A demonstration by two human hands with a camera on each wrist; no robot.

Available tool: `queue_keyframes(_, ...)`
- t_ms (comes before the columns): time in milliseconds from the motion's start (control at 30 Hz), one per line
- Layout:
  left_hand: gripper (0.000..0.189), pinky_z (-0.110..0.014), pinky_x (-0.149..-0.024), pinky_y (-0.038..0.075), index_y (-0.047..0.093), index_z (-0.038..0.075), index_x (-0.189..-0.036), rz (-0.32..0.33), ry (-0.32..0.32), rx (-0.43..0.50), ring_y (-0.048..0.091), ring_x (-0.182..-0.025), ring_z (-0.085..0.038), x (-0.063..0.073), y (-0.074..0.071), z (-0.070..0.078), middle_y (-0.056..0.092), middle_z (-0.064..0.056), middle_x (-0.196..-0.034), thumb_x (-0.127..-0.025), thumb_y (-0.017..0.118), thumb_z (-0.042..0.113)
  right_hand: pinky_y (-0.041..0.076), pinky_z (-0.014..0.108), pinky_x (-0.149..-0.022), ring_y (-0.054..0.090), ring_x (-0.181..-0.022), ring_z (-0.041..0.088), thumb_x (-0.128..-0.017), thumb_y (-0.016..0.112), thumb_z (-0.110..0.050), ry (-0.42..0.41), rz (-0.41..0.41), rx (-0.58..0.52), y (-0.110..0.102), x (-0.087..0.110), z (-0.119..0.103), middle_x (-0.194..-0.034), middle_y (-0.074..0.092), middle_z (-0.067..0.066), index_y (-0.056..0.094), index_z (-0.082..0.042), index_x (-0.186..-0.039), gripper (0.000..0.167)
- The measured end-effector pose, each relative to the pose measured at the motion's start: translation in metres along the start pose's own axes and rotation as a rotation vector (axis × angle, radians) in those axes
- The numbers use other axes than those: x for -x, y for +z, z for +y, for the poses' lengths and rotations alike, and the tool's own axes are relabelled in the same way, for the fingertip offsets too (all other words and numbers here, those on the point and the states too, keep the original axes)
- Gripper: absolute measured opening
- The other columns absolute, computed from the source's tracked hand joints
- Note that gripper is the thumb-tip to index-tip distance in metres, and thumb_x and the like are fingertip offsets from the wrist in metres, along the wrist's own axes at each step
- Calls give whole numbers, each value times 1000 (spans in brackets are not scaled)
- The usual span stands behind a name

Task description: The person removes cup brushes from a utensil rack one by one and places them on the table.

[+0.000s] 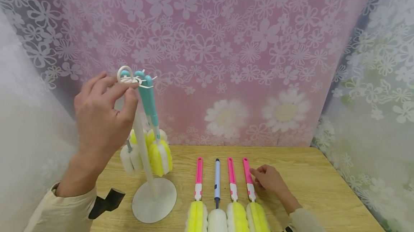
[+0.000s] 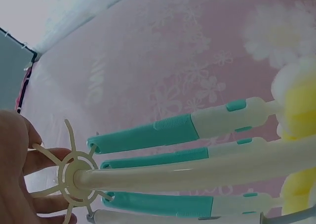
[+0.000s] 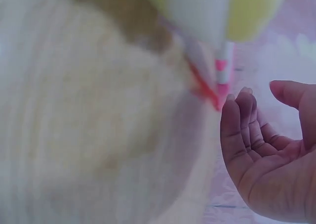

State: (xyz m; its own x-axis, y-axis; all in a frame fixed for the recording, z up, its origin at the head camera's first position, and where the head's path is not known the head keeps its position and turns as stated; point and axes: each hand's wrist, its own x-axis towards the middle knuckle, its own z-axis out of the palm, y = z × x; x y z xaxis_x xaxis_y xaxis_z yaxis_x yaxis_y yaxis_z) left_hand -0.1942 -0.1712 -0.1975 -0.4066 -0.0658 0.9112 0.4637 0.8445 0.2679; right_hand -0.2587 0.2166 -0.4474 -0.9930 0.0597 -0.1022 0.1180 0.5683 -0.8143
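My left hand (image 1: 103,113) grips the top of a white hanging stand (image 1: 139,131), fingers among its hooks. In the left wrist view its fingers (image 2: 52,204) lie behind the hook ring (image 2: 78,179). Teal-handled sponge brushes (image 1: 148,99) hang from the hooks, heads down, along with a brush with a grey neck (image 1: 129,146). My right hand (image 1: 270,180) is beside the rightmost pink-handled brush (image 1: 247,174), fingertips at its handle. In the right wrist view that hand (image 3: 266,159) has curved fingers, thumb apart, and nothing between them.
On the wooden table (image 1: 310,178) lie another pink brush (image 1: 231,172), a light-blue brush (image 1: 217,178) and a leftmost pink brush (image 1: 199,172), heads toward me. The stand's round base (image 1: 142,207) is left of them. Floral curtains (image 1: 200,45) surround the table.
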Motion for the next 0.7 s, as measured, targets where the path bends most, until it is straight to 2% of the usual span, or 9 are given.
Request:
queue_keyframes(133, 36, -60, -96, 28, 76, 11, -100, -16, -16, -25, 44, -119, -38, 0, -4, 1, 61, -18, -116, -89, 44, 23, 54, 33, -58, 58, -59, 20, -95, 58, -26, -41, -4, -78, -4, 2, -12, -72, 60, 10, 58, 6, -96, 32)
queue_keyframes(267, 36, -59, -91, 31, 76, 11, -101, -17, -3, -60, 49, -111, -40, 1, -7, 2, 64, -16, -106, -91, 44, 24, 56, 34, -63, 60, -64, 23, -95, 58, -26, -87, -9, -118, -7, 5, -28, -78, 61, 12, 58, 5, -99, 31)
queue_keyframes(400, 37, -58, -92, 33, 76, 11, -102, -25, 28, -96, 52, -109, -38, 1, -12, 3, 68, -13, -103, -92, 43, 25, 56, 37, -65, 61, -67, 26, -95, 58, -28, -132, -12, -125, -8, 9, -43, -79, 62, 10, 59, 2, -101, 30)
queue_keyframes(533, 35, -57, -95, 32, 75, 9, -104, -69, 19, -92, 53, -111, -36, -1, -16, 3, 70, -11, -105, -93, 45, 22, 56, 38, -64, 62, -67, 26, -95, 58, -26, -171, -13, -138, -7, 13, -57, -79, 63, 9, 60, 1, -102, 28)
queue_keyframes(700, 35, -57, -96, 33, 74, 7, -105, -88, -6, -64, 55, -111, -36, -2, -16, 2, 70, -11, -105, -93, 43, 20, 54, 31, -60, 60, -65, 23, -95, 59, -23, -193, -15, -160, -5, 19, -72, -76, 62, 8, 61, 1, -103, 25)
